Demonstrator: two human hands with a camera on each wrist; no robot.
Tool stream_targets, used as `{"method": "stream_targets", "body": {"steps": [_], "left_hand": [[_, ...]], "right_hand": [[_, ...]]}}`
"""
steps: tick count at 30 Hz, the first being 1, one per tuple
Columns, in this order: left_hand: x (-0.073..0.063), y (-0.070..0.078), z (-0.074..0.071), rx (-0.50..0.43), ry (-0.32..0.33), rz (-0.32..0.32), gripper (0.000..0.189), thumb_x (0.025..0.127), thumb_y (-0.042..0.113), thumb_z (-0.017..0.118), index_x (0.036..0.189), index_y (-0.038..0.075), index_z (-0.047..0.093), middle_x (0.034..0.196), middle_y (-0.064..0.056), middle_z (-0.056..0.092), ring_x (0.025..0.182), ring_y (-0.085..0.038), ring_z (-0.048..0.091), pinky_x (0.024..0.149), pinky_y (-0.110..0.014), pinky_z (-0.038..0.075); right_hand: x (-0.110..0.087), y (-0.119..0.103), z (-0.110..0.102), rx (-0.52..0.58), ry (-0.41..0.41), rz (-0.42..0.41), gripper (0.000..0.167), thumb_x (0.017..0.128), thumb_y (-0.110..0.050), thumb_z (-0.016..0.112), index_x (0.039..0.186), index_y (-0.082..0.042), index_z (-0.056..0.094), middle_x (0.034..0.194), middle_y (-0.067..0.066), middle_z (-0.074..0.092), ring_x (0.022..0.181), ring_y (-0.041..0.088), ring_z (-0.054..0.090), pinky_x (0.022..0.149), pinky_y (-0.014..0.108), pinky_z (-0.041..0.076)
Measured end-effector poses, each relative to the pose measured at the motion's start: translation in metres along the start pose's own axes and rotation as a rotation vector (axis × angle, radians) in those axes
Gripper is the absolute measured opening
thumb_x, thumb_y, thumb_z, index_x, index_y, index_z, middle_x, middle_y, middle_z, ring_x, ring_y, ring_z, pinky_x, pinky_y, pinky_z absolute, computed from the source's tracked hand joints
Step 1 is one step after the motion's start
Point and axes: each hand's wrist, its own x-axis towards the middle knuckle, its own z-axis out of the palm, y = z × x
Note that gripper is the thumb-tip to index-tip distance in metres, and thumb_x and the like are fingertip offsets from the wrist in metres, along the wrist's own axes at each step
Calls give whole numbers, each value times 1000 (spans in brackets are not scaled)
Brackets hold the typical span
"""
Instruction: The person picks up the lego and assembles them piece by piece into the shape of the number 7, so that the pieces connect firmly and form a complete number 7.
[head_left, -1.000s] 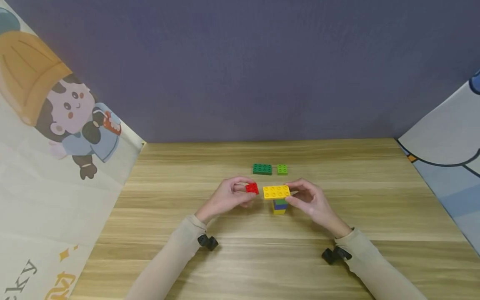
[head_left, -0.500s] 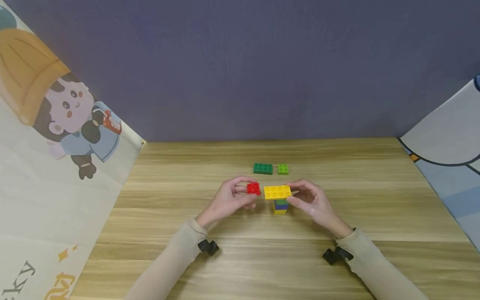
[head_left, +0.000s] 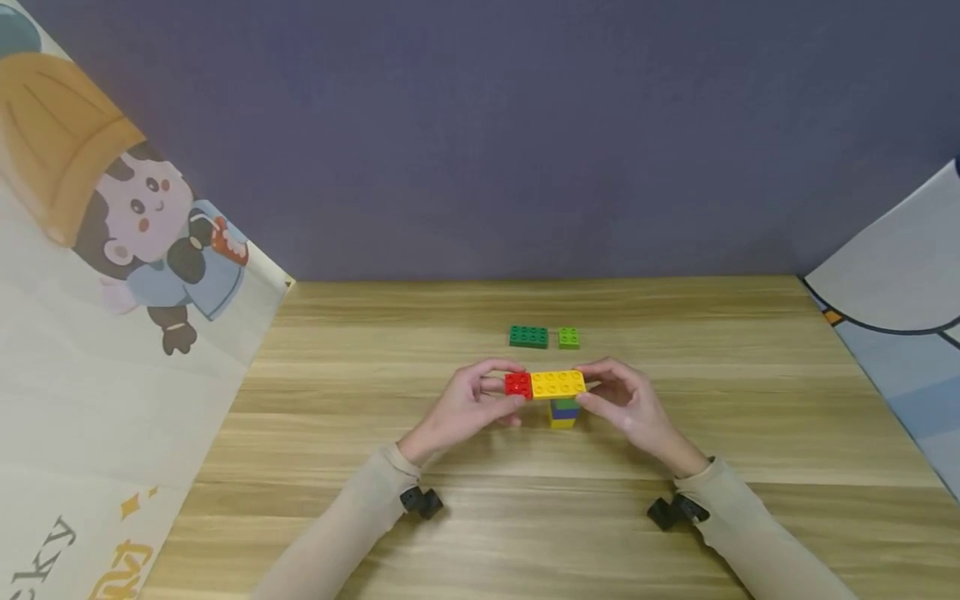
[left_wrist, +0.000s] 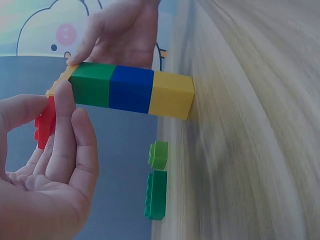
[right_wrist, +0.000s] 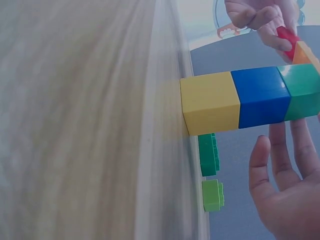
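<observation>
A tower of toy building bricks stands on the table, with a yellow block (left_wrist: 171, 95) at the bottom, a blue block (left_wrist: 131, 89) above it and a green block (left_wrist: 92, 84) above that. Across its top lies a thin yellow eight-stud brick (head_left: 558, 384), overhanging to the left. My right hand (head_left: 630, 408) pinches the right end of that brick between thumb and fingers. My left hand (head_left: 461, 410) pinches a small red four-stud brick (head_left: 517, 385) by its front and back sides. The red brick sits end to end with the yellow one, with no gap visible from the head view.
Behind the tower, a dark green eight-stud brick (head_left: 528, 337) and a light green four-stud brick (head_left: 568, 337) lie side by side on the wooden table (head_left: 540, 525). A dark wall panel (head_left: 525, 150) rises at the table's back edge.
My left hand has brought the red brick rightward, closing the gap to the yellow brick's left end, and the red brick has turned to line up with it. My right hand keeps its hold.
</observation>
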Motion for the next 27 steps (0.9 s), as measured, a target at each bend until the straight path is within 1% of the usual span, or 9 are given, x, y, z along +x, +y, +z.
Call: {"method": "stream_targets", "body": {"steps": [5,7,9,12,16,19,22,24,27], "left_hand": [[0,0,0,-38,-5,-17,51,102,3,67,149,-6,51,130,-31,71,81,-18,77,84,-37,66],[0,0,0,-46,-9,-29,50,102,3,67,150,-4,53,132,-29,71,81,-14,77,85,-33,66],[0,1,1,-50,-12,-42,50,102,3,68,150,-3,54,134,-28,70,83,-13,77,86,-33,66],[0,1,2,-40,-9,-61,50,102,5,69,150,0,56,137,-25,71,86,-18,78,88,-35,65],[2,2,4,-23,12,-60,49,103,6,69,150,2,58,136,-23,72,88,-29,79,88,-33,65],[3,1,6,-14,24,-48,48,102,6,70,149,2,59,136,-22,72,85,-28,79,85,-29,65],[4,0,8,-17,33,-40,48,102,5,71,148,0,59,134,-23,73,85,-27,79,84,-30,66],[5,-1,9,-25,39,-41,50,100,3,73,148,-1,59,132,-24,73,93,-35,79,85,-34,66],[7,-3,10,-33,51,-43,52,99,2,74,148,-1,59,131,-25,73,105,-50,74,86,-39,66]], "right_hand": [[0,1,0,2,7,-5,33,91,18,69,123,12,64,122,-12,73,105,6,70,91,20,60],[0,2,0,-1,10,-10,33,91,18,69,122,12,64,122,-12,74,105,6,70,90,20,59],[0,2,0,-5,12,-14,33,90,19,69,122,12,64,121,-12,74,105,6,70,90,20,59],[0,1,0,-14,11,-15,33,91,18,70,122,12,64,121,-13,74,105,6,70,90,20,60],[0,0,0,-24,10,-9,32,91,17,70,122,11,65,121,-13,73,105,5,70,90,20,60],[0,0,0,-17,8,-6,32,92,17,70,123,12,64,121,-13,74,105,5,70,90,20,60],[0,0,-1,-8,6,-8,32,91,18,69,123,13,64,121,-13,73,105,5,70,91,20,60],[0,1,-1,-10,6,-9,32,91,18,70,123,13,63,122,-13,73,106,6,70,91,20,60],[0,1,-1,-23,6,-8,33,91,18,70,123,12,64,122,-13,73,106,6,70,91,20,60]]}}
